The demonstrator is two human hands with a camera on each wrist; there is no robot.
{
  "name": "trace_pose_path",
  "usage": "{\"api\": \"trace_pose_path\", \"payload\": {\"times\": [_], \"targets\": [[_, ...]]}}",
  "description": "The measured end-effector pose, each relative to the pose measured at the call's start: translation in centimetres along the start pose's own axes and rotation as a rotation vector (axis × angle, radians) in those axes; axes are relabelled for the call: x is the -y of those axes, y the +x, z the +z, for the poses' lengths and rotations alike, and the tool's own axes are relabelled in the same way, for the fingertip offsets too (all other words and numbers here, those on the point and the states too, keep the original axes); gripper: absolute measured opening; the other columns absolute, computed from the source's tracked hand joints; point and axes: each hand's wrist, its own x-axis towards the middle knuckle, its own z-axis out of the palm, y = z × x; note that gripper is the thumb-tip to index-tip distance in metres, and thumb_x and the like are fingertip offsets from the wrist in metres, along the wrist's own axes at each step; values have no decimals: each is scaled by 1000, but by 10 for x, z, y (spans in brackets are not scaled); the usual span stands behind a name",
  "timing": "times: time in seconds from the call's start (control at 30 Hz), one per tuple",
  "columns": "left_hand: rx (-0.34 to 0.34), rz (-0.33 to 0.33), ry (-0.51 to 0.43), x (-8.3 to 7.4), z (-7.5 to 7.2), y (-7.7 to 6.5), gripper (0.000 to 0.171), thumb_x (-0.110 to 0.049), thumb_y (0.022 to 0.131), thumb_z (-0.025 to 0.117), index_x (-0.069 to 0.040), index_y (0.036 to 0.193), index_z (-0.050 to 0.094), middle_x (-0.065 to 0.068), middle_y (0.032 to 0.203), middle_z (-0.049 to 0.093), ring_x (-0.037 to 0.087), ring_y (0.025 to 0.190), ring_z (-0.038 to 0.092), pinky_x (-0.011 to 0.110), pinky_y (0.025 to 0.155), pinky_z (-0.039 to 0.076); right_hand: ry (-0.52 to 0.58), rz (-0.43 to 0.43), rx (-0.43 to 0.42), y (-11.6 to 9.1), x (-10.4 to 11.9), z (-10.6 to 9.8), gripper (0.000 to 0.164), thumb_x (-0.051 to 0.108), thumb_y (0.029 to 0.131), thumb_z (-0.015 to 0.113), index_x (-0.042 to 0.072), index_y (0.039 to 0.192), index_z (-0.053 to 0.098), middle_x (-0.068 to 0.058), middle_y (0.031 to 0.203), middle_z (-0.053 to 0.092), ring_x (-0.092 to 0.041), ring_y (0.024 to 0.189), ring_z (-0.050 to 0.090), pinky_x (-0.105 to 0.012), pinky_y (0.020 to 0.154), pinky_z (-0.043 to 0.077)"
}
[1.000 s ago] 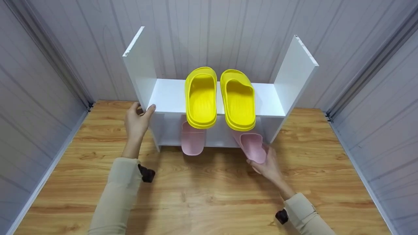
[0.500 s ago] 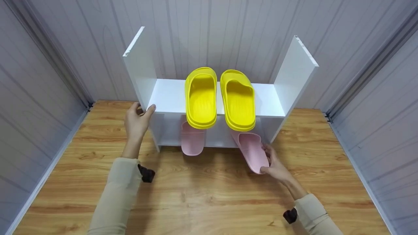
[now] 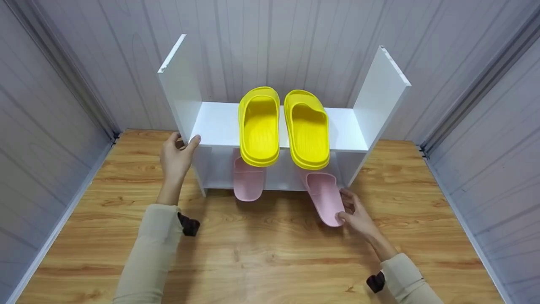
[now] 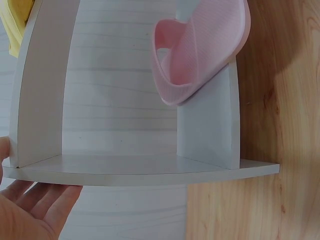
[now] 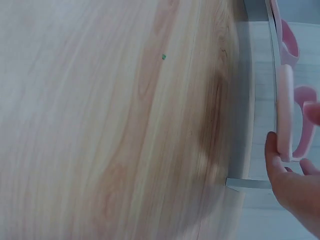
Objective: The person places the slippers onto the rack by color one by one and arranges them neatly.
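Note:
A white two-tier shelf unit (image 3: 219,126) stands against the back wall. My left hand (image 3: 175,158) grips its left side panel (image 4: 140,177), thumb on the inner side at the upper shelf and fingers behind the panel. On the lower tier lie two pink slippers, heels jutting past the front edge. My right hand (image 3: 358,217) pinches the outer heel side of the right pink slipper (image 3: 325,198), which sits angled with its heel toward the right. The left pink slipper (image 3: 249,183) points straight in. Both toe ends are partly hidden under the upper tier.
Two yellow slippers, the left one (image 3: 259,135) and the right one (image 3: 309,139), sit side by side on the upper tier, heels overhanging. Wood-patterned floor (image 3: 261,253) spreads in front. Panelled walls (image 3: 485,139) enclose both sides and the back.
My right hand has shifted right and slightly down, uncovering more of the right pink slipper's heel. That slipper has turned and tipped a little. My left hand and the yellow slippers stay put.

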Motion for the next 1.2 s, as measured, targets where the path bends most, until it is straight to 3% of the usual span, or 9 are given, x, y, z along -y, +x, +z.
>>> {"api": "trace_pose_path", "payload": {"times": [0.13,0.2,0.43,0.53,0.8,1.0,1.2], "targets": [[-9,9,0,0,0,0,40,-24,80,64,4,107,56,19,101,60,25,92,58,34,74,48,56,36,31,-3,-2,-3,69,-15,73,52,-3,133,21,-29,128,31,-39,113,36,-32,73,47],[-8,7,1,0,0,0,40,-24,80,64,4,108,56,19,102,59,25,93,58,34,75,48,33,46,54,-5,-3,-4,72,-13,73,55,0,135,20,-28,131,28,-40,113,36,-35,72,48],[7,-5,-2,0,-1,0,43,-26,81,64,3,110,55,19,104,58,26,95,57,34,75,48,-103,-88,153,-13,-5,-3,80,-16,70,63,-8,134,16,-29,136,17,-43,103,43,-41,80,44],[13,3,2,0,-2,0,42,-26,81,64,3,110,55,20,105,58,27,95,57,36,75,48,-151,-126,166,-18,1,2,83,-16,67,65,-9,133,15,-32,132,20,-42,99,45,-45,79,44],[11,7,12,0,-1,-1,42,-27,82,63,4,110,55,20,105,58,28,94,57,36,75,48,-285,-186,83,-24,14,11,85,-13,62,71,-12,131,22,-31,114,36,-40,89,50,-48,72,46],[5,-2,6,0,-1,0,43,-27,81,64,4,110,55,19,106,57,27,95,57,35,76,47,-298,-267,9,-19,13,14,78,-10,64,73,-14,128,28,-30,108,41,-41,85,51,-53,68,44],[0,-1,13,0,-1,0,42,-26,81,64,3,110,55,19,106,58,26,95,57,35,75,48,-299,-265,-42,-13,9,18,72,-7,67,72,-13,125,32,-30,108,40,-39,85,50,-52,69,45]]}}
